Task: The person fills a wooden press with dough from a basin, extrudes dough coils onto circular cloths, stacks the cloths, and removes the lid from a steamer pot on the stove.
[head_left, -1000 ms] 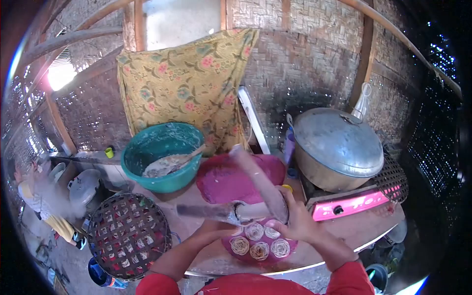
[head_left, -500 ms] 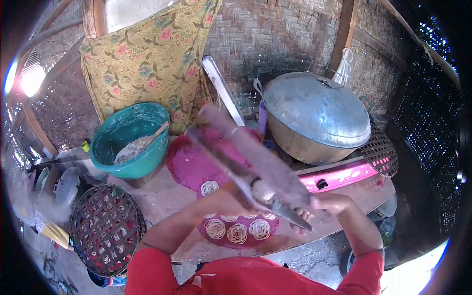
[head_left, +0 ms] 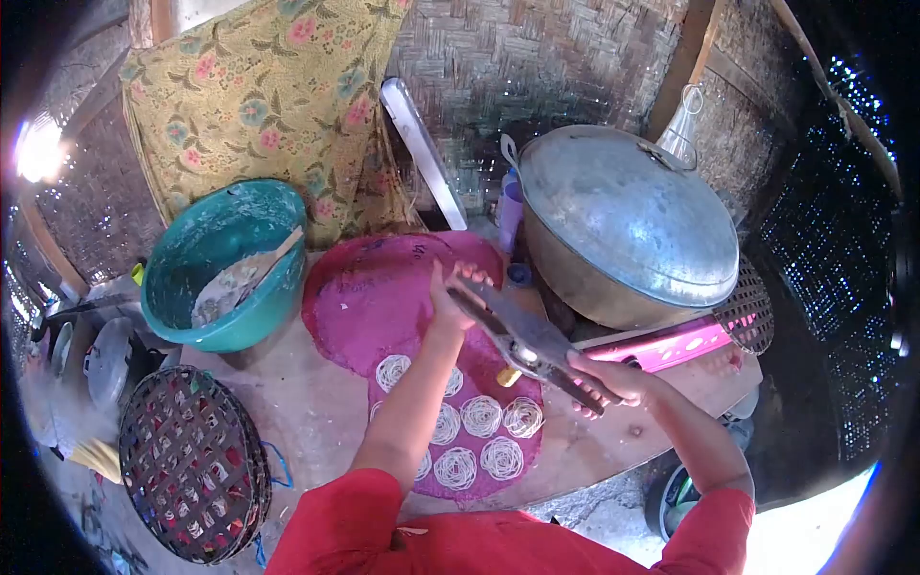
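A long, dark, two-armed hand press (head_left: 527,340) lies slantwise between my hands, above the table. My left hand (head_left: 458,295) is closed around its far end, fingers showing over the top. Around the near end, my right hand (head_left: 613,380) grips the arms, thumb on top. A brass-coloured cylinder (head_left: 509,377) shows just under the press; whether it is attached I cannot tell. Below lie several round nests of white noodle strands (head_left: 481,416) on a pink sheet (head_left: 548,450). My left forearm covers some of them. Behind, another pink round sheet (head_left: 369,321) shows a floury surface.
At left stands a teal basin (head_left: 230,331) holding pale dough or flour and a wooden spoon (head_left: 273,257). A large lidded metal pot (head_left: 623,230) sits back right, behind a pink stove (head_left: 680,347). A woven lattice basket (head_left: 192,465) lies left of the table.
My left hand has moved from the press's middle to its far end. The press, blurred before, is now steadier and sits lower relative to the pink sheet. The view has shifted slightly.
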`<control>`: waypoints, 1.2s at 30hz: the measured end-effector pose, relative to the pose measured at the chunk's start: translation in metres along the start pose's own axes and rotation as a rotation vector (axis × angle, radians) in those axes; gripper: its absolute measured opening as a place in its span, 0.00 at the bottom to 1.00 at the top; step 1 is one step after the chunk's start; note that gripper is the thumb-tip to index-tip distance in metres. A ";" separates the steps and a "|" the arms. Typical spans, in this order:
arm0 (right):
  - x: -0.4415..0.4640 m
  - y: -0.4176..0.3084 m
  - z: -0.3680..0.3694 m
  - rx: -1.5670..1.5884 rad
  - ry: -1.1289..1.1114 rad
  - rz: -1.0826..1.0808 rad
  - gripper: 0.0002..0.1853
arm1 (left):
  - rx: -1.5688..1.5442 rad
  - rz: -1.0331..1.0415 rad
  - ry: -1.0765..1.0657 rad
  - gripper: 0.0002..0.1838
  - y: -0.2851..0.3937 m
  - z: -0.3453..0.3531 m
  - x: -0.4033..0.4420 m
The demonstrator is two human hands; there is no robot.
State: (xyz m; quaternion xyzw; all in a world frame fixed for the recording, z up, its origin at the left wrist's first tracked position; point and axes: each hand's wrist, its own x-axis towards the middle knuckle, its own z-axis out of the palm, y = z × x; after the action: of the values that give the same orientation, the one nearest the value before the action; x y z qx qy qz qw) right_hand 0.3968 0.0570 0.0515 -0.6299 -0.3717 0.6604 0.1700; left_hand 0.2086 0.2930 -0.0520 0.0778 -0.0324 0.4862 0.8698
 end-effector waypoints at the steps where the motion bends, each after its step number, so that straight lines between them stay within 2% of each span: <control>1: 0.011 0.003 0.002 -0.001 0.042 0.026 0.37 | -0.063 0.008 -0.040 0.24 -0.004 -0.019 0.002; 5: 0.031 0.003 0.006 -0.002 0.010 0.080 0.34 | -0.100 0.023 0.072 0.23 -0.007 -0.052 0.006; 7: 0.038 -0.002 0.005 -0.175 0.109 0.136 0.34 | -0.071 0.058 0.114 0.24 -0.003 -0.050 0.009; 8: 0.043 0.000 0.005 -0.170 0.105 0.058 0.40 | -0.070 0.059 0.122 0.24 0.002 -0.049 0.014; 10: 0.047 -0.004 0.013 -0.153 0.118 0.023 0.40 | -0.103 0.004 -0.079 0.28 0.017 -0.041 0.026; 13: 0.042 -0.007 0.016 -0.135 0.116 0.004 0.41 | -0.099 -0.026 -0.101 0.28 0.029 -0.021 0.022; 17: 0.007 -0.026 0.021 -0.056 0.065 0.098 0.39 | -0.157 -0.053 0.044 0.30 0.017 -0.009 0.004; 18: 0.002 -0.028 0.018 -0.107 0.119 0.099 0.39 | -0.157 -0.050 0.050 0.30 0.011 -0.011 0.005; 20: 0.000 -0.032 0.017 -0.165 0.195 0.071 0.38 | -0.118 0.005 0.009 0.26 0.003 -0.010 0.013; 23: 0.013 -0.028 0.021 -0.180 0.209 0.003 0.38 | -0.127 -0.031 -0.062 0.30 0.015 -0.007 0.028; 27: 0.016 -0.021 0.034 -0.080 0.157 -0.007 0.38 | -0.038 -0.019 0.084 0.30 0.028 0.008 0.018; 31: 0.001 -0.019 0.033 -0.128 0.205 0.053 0.38 | -0.055 -0.012 0.142 0.27 0.011 0.005 0.000; 33: 0.003 -0.017 0.027 -0.169 0.200 0.065 0.37 | -0.062 0.000 0.121 0.27 0.006 -0.001 0.005; 36: 0.008 -0.023 0.033 -0.201 0.323 0.010 0.36 | -0.089 -0.036 -0.019 0.27 0.007 -0.011 0.024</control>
State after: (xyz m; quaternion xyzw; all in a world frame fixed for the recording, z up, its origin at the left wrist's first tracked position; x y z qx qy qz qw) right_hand 0.3584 0.0694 0.0598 -0.7432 -0.4007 0.5112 0.1605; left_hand 0.2149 0.3187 -0.0590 0.0444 -0.0609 0.4679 0.8806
